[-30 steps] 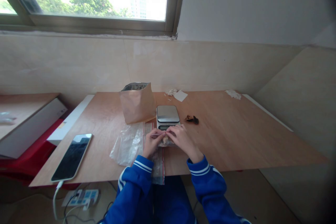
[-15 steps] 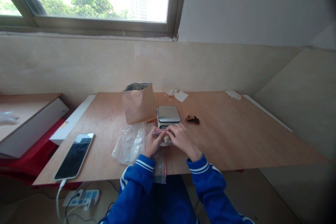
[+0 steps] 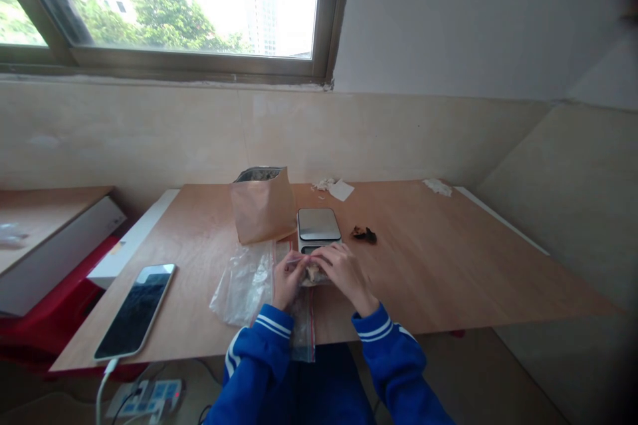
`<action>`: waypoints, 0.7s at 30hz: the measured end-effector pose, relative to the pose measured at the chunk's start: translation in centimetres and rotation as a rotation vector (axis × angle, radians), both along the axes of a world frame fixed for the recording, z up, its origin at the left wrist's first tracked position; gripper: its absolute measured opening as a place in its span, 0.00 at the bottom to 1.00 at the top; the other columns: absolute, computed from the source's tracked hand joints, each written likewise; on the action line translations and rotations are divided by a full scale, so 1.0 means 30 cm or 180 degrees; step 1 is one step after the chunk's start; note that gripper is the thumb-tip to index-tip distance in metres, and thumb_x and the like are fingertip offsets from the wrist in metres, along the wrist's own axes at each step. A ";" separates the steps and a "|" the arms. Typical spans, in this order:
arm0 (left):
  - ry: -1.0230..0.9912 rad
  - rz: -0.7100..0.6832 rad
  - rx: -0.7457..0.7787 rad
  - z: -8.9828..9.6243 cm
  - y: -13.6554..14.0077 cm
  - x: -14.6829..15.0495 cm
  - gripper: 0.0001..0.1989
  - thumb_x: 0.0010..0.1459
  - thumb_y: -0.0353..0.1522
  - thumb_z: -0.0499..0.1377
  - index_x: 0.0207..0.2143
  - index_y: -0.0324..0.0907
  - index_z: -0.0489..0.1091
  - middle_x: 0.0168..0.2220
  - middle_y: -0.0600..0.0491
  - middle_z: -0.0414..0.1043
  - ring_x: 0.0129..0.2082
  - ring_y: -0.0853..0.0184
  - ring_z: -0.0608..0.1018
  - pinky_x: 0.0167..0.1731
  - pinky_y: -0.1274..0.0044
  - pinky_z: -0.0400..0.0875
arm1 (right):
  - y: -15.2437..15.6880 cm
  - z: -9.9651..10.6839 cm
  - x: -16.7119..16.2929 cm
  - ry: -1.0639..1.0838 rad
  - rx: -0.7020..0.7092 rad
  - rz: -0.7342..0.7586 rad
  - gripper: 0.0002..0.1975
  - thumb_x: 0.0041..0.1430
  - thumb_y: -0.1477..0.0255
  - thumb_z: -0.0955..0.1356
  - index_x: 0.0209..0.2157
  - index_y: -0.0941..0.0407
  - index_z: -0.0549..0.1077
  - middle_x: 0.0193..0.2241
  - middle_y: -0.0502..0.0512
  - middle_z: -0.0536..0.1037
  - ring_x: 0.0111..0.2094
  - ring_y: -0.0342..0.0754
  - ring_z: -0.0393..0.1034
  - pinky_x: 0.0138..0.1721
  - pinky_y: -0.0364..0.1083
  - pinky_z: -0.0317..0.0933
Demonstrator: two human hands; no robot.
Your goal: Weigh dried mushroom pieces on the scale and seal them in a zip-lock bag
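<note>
Between my hands is a small clear zip bag [image 3: 313, 275] with pale brownish pieces in it. My left hand [image 3: 289, 277] pinches the bag's top edge on the left. On the right, my right hand [image 3: 343, 271] pinches the same edge, its fingertips close to the left ones. Just beyond them stands a small digital scale [image 3: 318, 224] with a bare metal plate, its display partly covered by my fingers. Flat clear zip bags [image 3: 244, 285] lie beside and under my left hand, one [image 3: 303, 329] hanging over the table's front edge.
An open brown paper pouch [image 3: 262, 209] stands left of the scale. Dark dried pieces [image 3: 363, 234] lie to its right. White scraps [image 3: 341, 190] are at the back. A charging phone [image 3: 137, 311] rests at the left edge, with a power strip [image 3: 149, 398] below.
The view has tilted up slightly, so everything sits lower in the picture. My fingers have shifted a little along the small bag's top edge, both hands still gripping it.
</note>
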State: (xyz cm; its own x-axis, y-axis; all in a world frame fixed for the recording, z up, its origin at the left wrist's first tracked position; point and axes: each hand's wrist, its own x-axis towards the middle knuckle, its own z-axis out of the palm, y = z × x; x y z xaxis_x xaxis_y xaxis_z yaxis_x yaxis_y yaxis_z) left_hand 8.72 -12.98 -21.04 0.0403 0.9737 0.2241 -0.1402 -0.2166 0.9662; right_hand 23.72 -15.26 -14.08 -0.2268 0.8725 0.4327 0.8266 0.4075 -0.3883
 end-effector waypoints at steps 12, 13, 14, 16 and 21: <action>-0.0088 0.0239 -0.0277 0.001 0.000 -0.003 0.24 0.60 0.49 0.52 0.31 0.39 0.74 0.30 0.50 0.76 0.31 0.65 0.75 0.34 0.76 0.67 | 0.034 -0.025 0.051 -0.0055 0.0098 -0.0124 0.12 0.64 0.76 0.65 0.27 0.53 0.74 0.28 0.50 0.79 0.33 0.48 0.69 0.40 0.47 0.53; -0.0171 0.0260 -0.0352 0.003 0.000 -0.001 0.24 0.59 0.50 0.52 0.30 0.39 0.74 0.30 0.51 0.76 0.30 0.66 0.75 0.32 0.76 0.67 | 0.039 -0.024 0.060 -0.0043 0.0060 -0.0099 0.12 0.64 0.75 0.65 0.27 0.53 0.75 0.29 0.50 0.79 0.34 0.48 0.69 0.40 0.47 0.54; -0.0255 0.0325 -0.0435 0.006 0.000 0.001 0.25 0.58 0.52 0.53 0.30 0.39 0.73 0.28 0.51 0.75 0.29 0.66 0.74 0.31 0.76 0.67 | 0.043 -0.023 0.072 -0.0038 0.0019 -0.0078 0.11 0.64 0.74 0.65 0.28 0.52 0.76 0.29 0.50 0.79 0.34 0.48 0.69 0.40 0.47 0.54; -0.0413 0.0532 -0.0599 0.013 0.003 0.003 0.28 0.55 0.55 0.53 0.27 0.39 0.72 0.25 0.52 0.73 0.25 0.67 0.73 0.28 0.76 0.67 | 0.049 -0.021 0.098 -0.0036 -0.0031 -0.0071 0.11 0.64 0.72 0.66 0.28 0.52 0.76 0.29 0.50 0.79 0.34 0.48 0.69 0.40 0.47 0.55; -0.0726 0.0496 -0.0789 0.021 0.014 0.003 0.28 0.54 0.56 0.54 0.25 0.39 0.72 0.23 0.51 0.73 0.23 0.66 0.73 0.27 0.74 0.68 | 0.052 -0.029 0.134 0.0060 0.0075 -0.0216 0.13 0.64 0.73 0.65 0.26 0.54 0.75 0.27 0.52 0.77 0.33 0.48 0.69 0.39 0.47 0.57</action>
State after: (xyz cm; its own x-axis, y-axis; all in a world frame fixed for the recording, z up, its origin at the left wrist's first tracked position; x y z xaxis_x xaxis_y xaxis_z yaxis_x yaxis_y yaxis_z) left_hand 8.81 -12.57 -20.41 -0.1364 0.9901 -0.0331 -0.3418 -0.0157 0.9396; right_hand 27.72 -13.70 -14.94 -0.1592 0.8752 0.4569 0.8452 0.3600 -0.3950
